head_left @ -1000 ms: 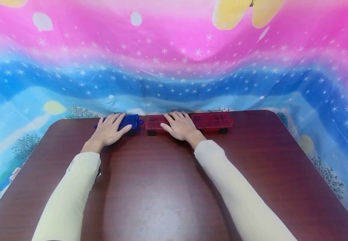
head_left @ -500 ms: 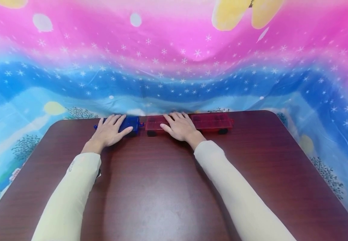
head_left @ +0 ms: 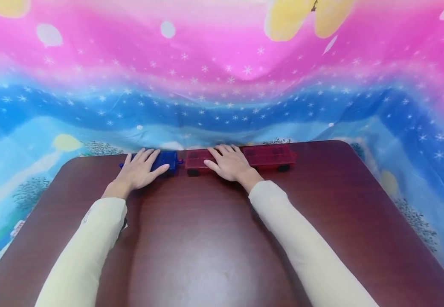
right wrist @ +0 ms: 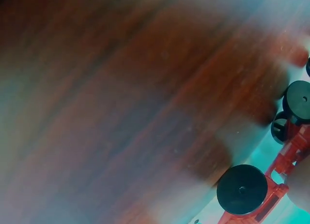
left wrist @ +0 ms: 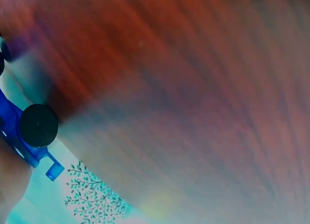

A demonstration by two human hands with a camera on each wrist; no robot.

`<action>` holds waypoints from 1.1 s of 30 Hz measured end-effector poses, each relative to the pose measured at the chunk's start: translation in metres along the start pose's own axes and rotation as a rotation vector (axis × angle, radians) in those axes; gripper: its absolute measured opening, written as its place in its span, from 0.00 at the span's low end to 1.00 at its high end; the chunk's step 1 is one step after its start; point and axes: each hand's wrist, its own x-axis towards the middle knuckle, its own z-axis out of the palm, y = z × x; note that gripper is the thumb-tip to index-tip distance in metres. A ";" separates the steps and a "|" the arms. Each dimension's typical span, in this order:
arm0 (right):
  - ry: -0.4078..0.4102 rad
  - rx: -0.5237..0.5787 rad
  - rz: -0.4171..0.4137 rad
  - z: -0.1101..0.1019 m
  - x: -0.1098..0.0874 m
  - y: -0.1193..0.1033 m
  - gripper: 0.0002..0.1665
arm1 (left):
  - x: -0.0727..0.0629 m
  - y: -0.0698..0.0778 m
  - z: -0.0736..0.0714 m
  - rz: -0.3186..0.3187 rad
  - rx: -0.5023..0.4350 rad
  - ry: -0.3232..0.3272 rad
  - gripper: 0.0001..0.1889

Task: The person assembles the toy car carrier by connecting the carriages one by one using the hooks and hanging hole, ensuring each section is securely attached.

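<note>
A blue translucent toy wagon (head_left: 168, 160) stands at the table's far edge, with dark wheels and a small hook at each end. My left hand (head_left: 135, 172) rests on it, fingers spread and hiding its left half. To its right is a longer red translucent wheeled toy (head_left: 269, 155); whether it is one wagon or two is hidden under my right hand (head_left: 227, 164), which lies on its middle with straight fingers. Between the toys, the blue hook (head_left: 179, 161) meets a red piece. The left wrist view shows a black wheel (left wrist: 38, 125); the right wrist view shows black wheels (right wrist: 242, 189).
Both toys stand close to the back edge of the brown wooden table (head_left: 206, 238). Directly behind it hangs a pink and blue patterned cloth (head_left: 222, 94), which also runs down both sides.
The blue wagon's right end has dropped slightly, and its hook now overlaps a red piece that was not visible there a second ago. Both hands stay on the toys; the head view has shifted slightly.
</note>
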 end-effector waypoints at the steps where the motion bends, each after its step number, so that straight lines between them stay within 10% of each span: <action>1: 0.004 0.001 0.000 0.000 0.000 0.000 0.44 | 0.000 0.001 -0.001 -0.002 -0.006 -0.005 0.50; 33: 0.006 0.004 0.023 -0.025 -0.021 0.024 0.43 | 0.021 0.039 -0.005 0.048 0.034 0.113 0.46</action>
